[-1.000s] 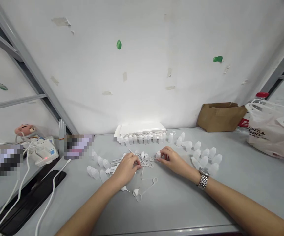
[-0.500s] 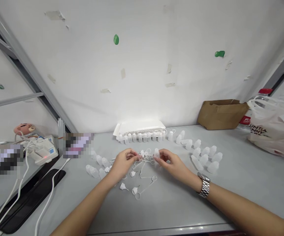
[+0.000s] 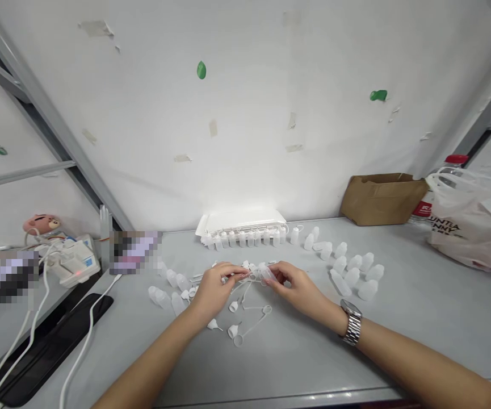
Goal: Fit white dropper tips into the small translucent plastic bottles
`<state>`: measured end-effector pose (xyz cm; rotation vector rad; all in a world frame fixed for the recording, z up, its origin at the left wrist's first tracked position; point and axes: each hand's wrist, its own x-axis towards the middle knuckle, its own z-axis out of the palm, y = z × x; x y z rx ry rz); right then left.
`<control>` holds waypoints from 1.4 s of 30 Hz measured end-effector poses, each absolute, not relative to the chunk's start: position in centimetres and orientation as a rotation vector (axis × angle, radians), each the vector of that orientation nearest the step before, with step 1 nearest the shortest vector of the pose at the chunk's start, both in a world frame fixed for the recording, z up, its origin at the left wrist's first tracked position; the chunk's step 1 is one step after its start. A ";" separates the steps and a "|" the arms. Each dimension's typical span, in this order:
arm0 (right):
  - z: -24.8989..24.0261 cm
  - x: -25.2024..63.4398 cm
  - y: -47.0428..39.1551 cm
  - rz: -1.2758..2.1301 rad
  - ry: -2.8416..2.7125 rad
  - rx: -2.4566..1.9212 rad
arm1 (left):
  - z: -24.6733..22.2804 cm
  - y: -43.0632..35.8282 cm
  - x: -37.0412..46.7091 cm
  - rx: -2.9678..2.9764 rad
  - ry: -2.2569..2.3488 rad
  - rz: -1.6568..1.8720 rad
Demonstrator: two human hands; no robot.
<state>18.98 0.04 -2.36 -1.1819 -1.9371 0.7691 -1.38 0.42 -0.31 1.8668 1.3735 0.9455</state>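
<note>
Right hand [image 3: 294,284] gripping a small translucent bottle [image 3: 264,271] between thumb and fingers, above the middle of the grey surface [image 3: 296,363]; bottle tilted, its upper end leaning toward the other hand, an angle that seems to suit work between both hands. Left hand [image 3: 216,287] just beside it, thumb and fingertips close together at the edge of a tangle of ringed straps; cannot tell whether a strap is pinched there. Grip on both sides is by fingertips, as parts this small seem to demand. Nearer the body, a loose strap [image 3: 252,325] and a few spouted caps [image 3: 233,331] lie scattered, probably left there for short reach. Loose bottles in two groups: one to the right [image 3: 352,277], beyond the wristwatch [image 3: 351,322], another to the left [image 3: 182,282], both leaving the middle to the hands. At the back, a row of upright bottles [image 3: 242,238] stands along the front of a white package [image 3: 245,217], perhaps set there to be kept apart from the loose ones.
</note>
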 end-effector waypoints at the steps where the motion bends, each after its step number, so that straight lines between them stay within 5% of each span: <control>1: -2.4 19.0 0.1 0.755 -1.939 -1.189 | -0.4 0.4 -1.4 1.908 1.351 0.957; 10: -2.7 19.1 0.0 0.669 -1.940 -1.156 | -0.3 0.6 -1.8 2.177 1.103 0.944; 19: -2.0 18.3 -1.1 0.725 -1.971 -1.120 | 0.5 -0.8 -0.2 1.638 1.197 1.045; 34: -2.7 17.1 -2.5 0.033 -2.031 -0.827 | -0.9 -2.1 1.9 1.102 0.964 1.205; 42: -1.2 16.5 -1.8 0.998 -1.738 -1.103 | -0.8 -1.3 1.5 1.082 0.926 1.188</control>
